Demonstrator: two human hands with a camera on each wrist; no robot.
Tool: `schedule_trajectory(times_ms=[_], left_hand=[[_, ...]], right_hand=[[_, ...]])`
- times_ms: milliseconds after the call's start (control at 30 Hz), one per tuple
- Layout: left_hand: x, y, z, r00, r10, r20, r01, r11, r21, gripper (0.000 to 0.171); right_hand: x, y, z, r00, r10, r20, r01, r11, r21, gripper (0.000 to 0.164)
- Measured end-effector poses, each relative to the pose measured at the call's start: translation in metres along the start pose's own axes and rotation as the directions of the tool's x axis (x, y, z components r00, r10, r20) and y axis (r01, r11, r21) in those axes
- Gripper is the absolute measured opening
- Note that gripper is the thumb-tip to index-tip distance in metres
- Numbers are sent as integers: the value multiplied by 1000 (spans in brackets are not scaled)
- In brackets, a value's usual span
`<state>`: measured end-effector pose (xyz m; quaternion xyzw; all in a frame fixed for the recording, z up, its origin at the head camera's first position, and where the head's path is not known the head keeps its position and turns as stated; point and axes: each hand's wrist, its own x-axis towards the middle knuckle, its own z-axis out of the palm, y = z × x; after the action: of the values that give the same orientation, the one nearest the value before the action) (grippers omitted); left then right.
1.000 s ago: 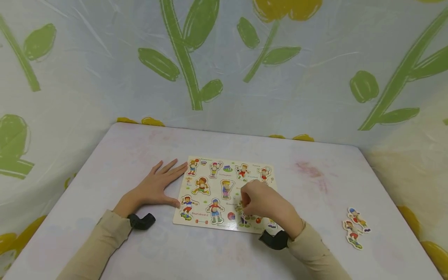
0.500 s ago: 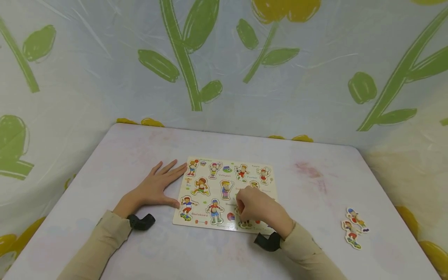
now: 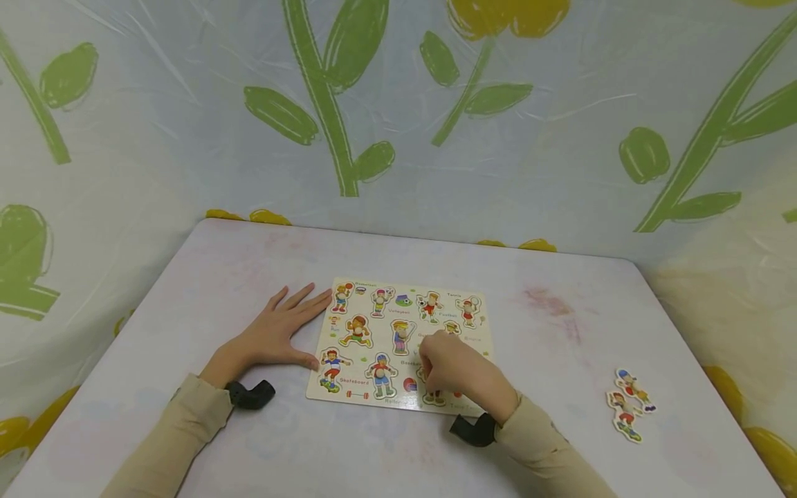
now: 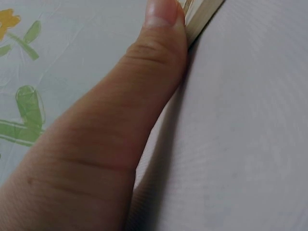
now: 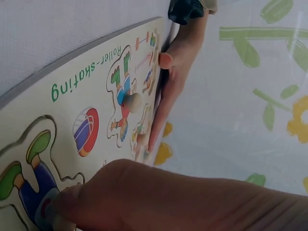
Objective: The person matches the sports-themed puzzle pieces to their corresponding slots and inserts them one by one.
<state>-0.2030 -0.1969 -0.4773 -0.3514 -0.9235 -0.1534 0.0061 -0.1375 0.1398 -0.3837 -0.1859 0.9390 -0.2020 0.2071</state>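
Note:
A cream wooden knob puzzle board [image 3: 367,365] with sports figures lies on the table. My left hand [image 3: 274,332] rests flat with spread fingers beside its left edge; in the left wrist view the thumb [image 4: 144,62] touches that edge. Over the board's lower right part, my right hand [image 3: 463,366] has curled fingers and pinches a figure-shaped puzzle piece [image 5: 31,185] with blue trousers and green shoes. The right wrist view shows this piece at an outlined recess, with the thumb [image 5: 110,197] on its upper part. Its knob and the other fingertips are hidden there.
Two loose puzzle pieces, one with a blue cap [image 3: 635,389] and one skateboarder [image 3: 625,416], lie touching or nearly so at the right of the table [image 3: 398,456]. A flower-patterned cloth [image 3: 535,152] hangs behind. Each wrist wears a black strap [image 3: 252,394].
My right hand has moved slightly left and down with the puzzle piece, then almost stopped. The left hand has stayed in place at the board's edge.

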Motion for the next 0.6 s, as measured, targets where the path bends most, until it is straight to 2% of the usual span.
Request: schedule_trajectory(times_ms=[333,600], left_hand=[[0,1,-3,1000,-1,1,1,1000,-6,122],[0,1,-2,1000,-3,1,3,1000,-10,122]], right_hand=[[0,-2,0,999,35,26,-34,999,-12,27],[1,2,-7,999,29,20,-27,997,-74,21]])
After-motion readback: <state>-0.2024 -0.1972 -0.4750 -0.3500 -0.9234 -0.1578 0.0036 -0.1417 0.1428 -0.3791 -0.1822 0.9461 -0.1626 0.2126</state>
